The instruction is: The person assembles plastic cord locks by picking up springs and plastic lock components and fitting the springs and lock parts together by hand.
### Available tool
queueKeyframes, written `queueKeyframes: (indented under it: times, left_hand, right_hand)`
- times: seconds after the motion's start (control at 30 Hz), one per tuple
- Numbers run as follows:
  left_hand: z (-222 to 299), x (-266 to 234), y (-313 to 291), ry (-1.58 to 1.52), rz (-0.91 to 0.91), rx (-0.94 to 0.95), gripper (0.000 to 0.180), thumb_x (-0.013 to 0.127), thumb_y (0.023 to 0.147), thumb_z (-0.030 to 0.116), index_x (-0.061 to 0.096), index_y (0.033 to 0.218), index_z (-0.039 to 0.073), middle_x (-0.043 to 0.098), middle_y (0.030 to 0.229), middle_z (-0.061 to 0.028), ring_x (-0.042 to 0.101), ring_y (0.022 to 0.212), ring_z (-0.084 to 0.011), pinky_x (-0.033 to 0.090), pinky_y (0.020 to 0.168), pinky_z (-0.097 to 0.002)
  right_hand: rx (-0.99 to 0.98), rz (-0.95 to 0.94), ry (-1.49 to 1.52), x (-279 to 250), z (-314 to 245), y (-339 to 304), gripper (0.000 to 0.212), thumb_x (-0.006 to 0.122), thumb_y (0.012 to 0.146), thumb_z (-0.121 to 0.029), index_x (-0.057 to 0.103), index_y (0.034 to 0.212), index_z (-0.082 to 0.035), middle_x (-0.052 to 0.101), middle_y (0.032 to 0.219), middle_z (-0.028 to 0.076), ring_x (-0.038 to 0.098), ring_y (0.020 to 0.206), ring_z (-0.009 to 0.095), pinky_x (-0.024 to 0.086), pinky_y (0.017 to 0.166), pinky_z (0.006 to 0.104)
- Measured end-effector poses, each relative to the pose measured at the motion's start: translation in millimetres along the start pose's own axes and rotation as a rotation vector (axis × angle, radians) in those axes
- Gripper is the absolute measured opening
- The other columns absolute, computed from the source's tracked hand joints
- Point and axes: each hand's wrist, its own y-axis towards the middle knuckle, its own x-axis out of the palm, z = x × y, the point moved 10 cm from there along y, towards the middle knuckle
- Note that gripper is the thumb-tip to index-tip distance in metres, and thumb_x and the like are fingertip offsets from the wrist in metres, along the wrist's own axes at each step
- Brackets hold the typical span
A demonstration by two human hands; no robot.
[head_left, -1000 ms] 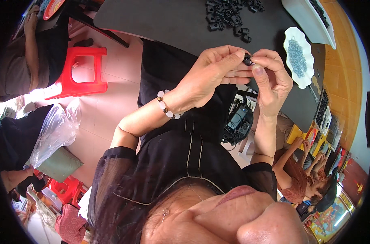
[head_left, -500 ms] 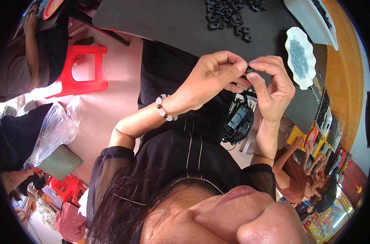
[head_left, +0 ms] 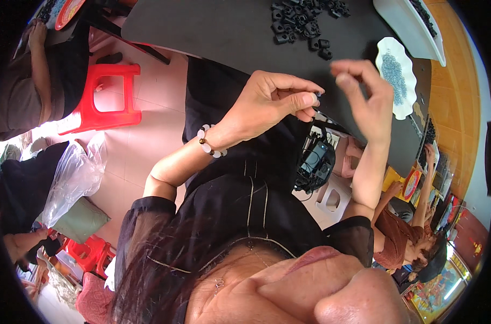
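My left hand (head_left: 280, 100) is closed in a pinch on a small black plastic part (head_left: 319, 96), whose end shows past the thumb and fingertip; the rest is hidden. To its right, my right hand (head_left: 369, 97) is raised and apart from it, slightly blurred, thumb and forefinger spread with nothing visible between them. Beyond the hands, a pile of similar black plastic parts (head_left: 296, 22) lies on the dark table (head_left: 213, 32). Beside my right hand stands a white scalloped dish (head_left: 411, 102) holding many tiny bluish-clear pieces (head_left: 394, 75).
A white bin (head_left: 399, 21) with black parts sits at the far right of the table. Below the table edge is a black bag with electronic gear (head_left: 314, 162). A red stool (head_left: 131, 100) stands on the floor at left. Other people sit at left and right.
My right hand has come away from the black part, moving up and right with its fingers parting. My left hand keeps the part and has shifted slightly left.
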Motion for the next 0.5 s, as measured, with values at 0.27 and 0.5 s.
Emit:
queueKeyframes:
  times: [0.27,0.5]
  left_hand:
    - [10.0,-10.2,0.4,0.056,0.090,0.105,0.027,0.062,0.095,0.015,0.066,0.115,-0.003,0.070,0.094,-0.0104,0.064,0.074,-0.0089,0.056,0.071,-0.0230]
    - [7.3,-14.7,1.1,0.024,0.079,0.087,0.028,0.063,0.095,0.016,0.065,0.115,-0.003,0.069,0.092,-0.0113,0.064,0.073,-0.0092,0.056,0.070,-0.0234]
  right_hand:
    - [0.014,-0.027,-0.292,1.2,30.9,66.9,0.020,0.067,0.087,-0.015,0.070,0.102,-0.003,0.071,0.088,0.012,0.067,0.082,0.021,0.050,0.072,0.0323]
    - [0.007,-0.086,-0.283,22.9,31.8,74.9,0.018,0.069,0.085,-0.012,0.070,0.099,-0.001,0.071,0.086,0.012,0.067,0.080,0.019,0.050,0.071,0.0309]
